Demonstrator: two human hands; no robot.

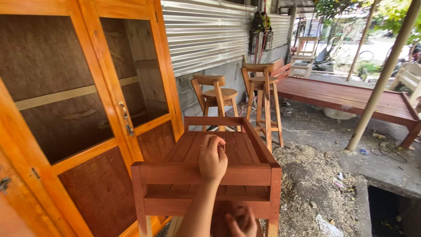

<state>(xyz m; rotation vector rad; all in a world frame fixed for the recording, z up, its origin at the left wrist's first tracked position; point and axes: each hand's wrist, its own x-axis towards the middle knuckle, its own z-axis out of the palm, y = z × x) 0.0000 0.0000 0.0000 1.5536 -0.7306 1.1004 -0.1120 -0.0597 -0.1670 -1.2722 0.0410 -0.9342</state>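
Note:
A reddish-brown wooden piece with a slatted top (239, 147) and raised rails stands right in front of me. My left hand (213, 159) reaches over the near rail (175, 173) and rests on the slats with its fingers curled shut; nothing shows in it. My right hand (240, 221) is low at the bottom edge, under the lower rail, fingers curled against something dark reddish-brown. Whether it grips that thing is hidden.
A tall orange wooden cabinet (101, 79) with open door frames stands close on the left. Two wooden bar stools (263, 81) stand behind the piece by a corrugated metal wall. A low slatted bed frame (346, 96), a slanted pole (379, 83) and a floor pit (390, 210) are at right.

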